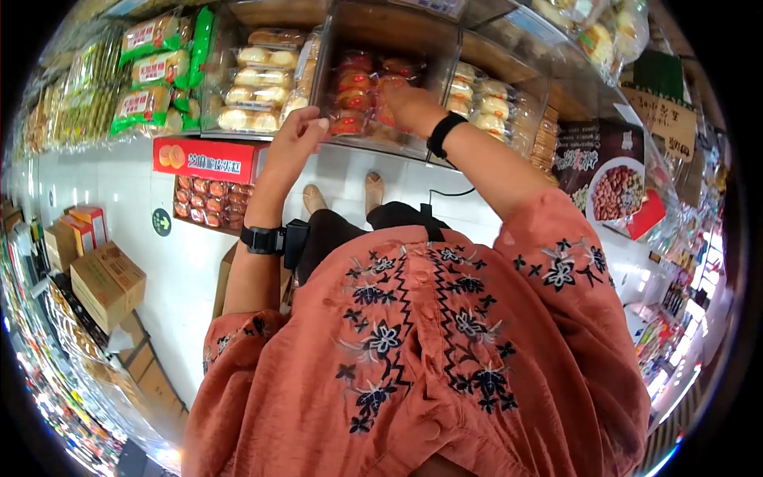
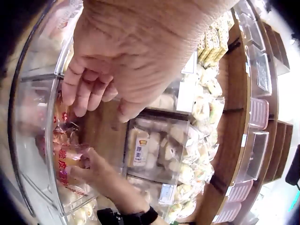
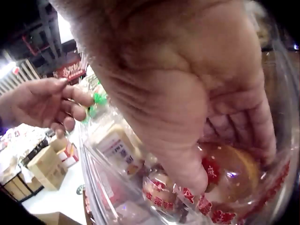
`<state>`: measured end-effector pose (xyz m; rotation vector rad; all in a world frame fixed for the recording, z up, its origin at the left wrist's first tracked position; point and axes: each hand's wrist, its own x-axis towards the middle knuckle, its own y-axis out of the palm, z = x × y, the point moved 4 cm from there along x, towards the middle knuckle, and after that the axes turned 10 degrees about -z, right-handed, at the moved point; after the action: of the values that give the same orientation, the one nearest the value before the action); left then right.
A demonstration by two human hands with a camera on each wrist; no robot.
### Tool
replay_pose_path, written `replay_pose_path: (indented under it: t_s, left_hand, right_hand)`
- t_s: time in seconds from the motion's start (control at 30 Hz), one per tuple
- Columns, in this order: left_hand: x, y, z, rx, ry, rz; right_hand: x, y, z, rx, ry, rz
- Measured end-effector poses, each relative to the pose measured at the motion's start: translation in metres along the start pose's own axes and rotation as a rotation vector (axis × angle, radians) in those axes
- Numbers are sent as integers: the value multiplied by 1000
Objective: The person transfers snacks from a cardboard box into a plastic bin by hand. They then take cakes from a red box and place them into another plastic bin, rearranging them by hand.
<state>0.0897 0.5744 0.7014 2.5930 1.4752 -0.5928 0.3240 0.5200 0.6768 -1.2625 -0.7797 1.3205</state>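
In the right wrist view, my right hand (image 3: 187,93) grips a round golden-brown cake (image 3: 236,168) in clear wrap with red print, thumb on one side and fingers on the other. The head view has the same hand (image 1: 409,110) reaching down into a wood-backed bin with clear walls. Rows of similar wrapped cakes (image 1: 350,99) lie beside it there. My left hand (image 1: 296,141) hovers at the bin's front edge, its fingers loosely bent and nothing in them. Seen in the left wrist view, that left hand (image 2: 126,56) is above the bin, near the wrapped cakes (image 2: 65,157).
Bins of pale packaged buns (image 1: 258,87) and more buns (image 1: 481,99) flank this one. Green-and-white bread packs (image 1: 151,71) stand farther left. Below the shelf sits a red box (image 1: 205,160) over packed cakes. Cardboard boxes (image 1: 109,284) are on the floor at left.
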Motion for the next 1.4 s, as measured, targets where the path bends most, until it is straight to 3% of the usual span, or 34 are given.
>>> replay_pose_path:
  t_s: [0.3,0.4,0.5,0.6,0.8,0.9,1.0,1.1,1.2,1.3,1.4]
  left_hand:
    - [-25,-28,22,-44,-32,-66]
    - [-33,-36,26,-68,-32,-92]
    - [-40,-43,33,-36,-61,-102]
    - [-45,-48,38,-16,-80,-115]
    - [-59,-56,38,4,-137,-102]
    - [-66,-61,41,-45,-122,-150]
    - [-69,-63,53,-55,-156,-170]
    - [-73,-62,57,-28,-159,-154]
    - [-75,-62,60,-44,-182,-158]
    - [-79,-66,64,-50,-181,-191]
    - [-86,-80,79,-74,-226,-200]
  right_hand:
    - [39,88,3,-209,74,164]
    - [40,93,4,-261,92,110]
    - [43,100,2,-289,151,209]
    - [41,98,5,-341,133,142]
    - [43,102,0,-364,141,255]
    - [46,101,-8,-305,-104,87]
    - [42,78,9,-247,-190,291]
    - [36,105,6,55,195,811]
    - [32,101,8,-49,-22,418]
    - [29,89,17,-64,-108,520]
    - [39,97,10,-65,-340,528]
